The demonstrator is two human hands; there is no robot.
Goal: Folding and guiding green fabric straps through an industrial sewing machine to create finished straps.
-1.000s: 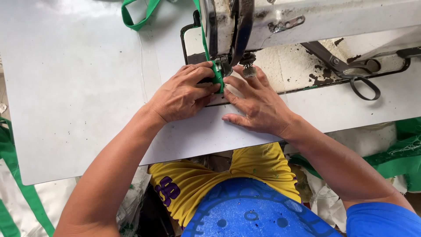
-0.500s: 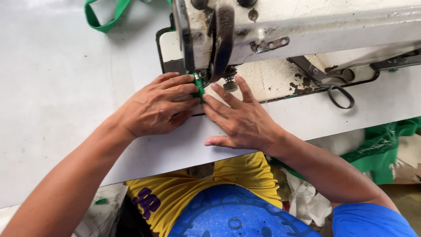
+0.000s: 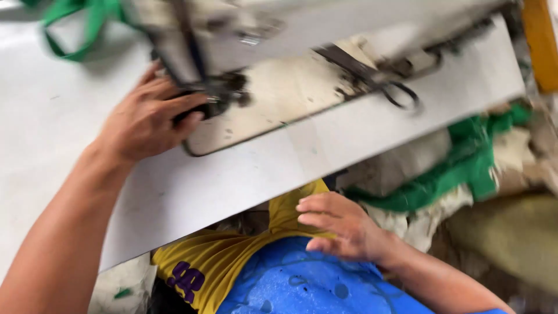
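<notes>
My left hand [image 3: 148,119] rests on the white table [image 3: 244,174] beside the presser foot [image 3: 218,96] of a worn sewing machine [image 3: 302,29], its fingertips touching the dark foot area. Whether it pinches anything is hidden by motion blur. My right hand [image 3: 343,227] is off the table, hovering over my lap with fingers loosely spread and nothing in it. A green strap loop [image 3: 75,29] lies at the table's far left, behind the machine.
Black scissors [image 3: 383,87] lie on the machine bed to the right. Green and white fabric [image 3: 453,180] is piled below the table's right edge. My yellow shirt [image 3: 232,256] and a blue cloth [image 3: 290,285] cover my lap.
My right hand has left the table and dropped to my lap. The view has swung and tilted right. The left hand stays at the presser foot.
</notes>
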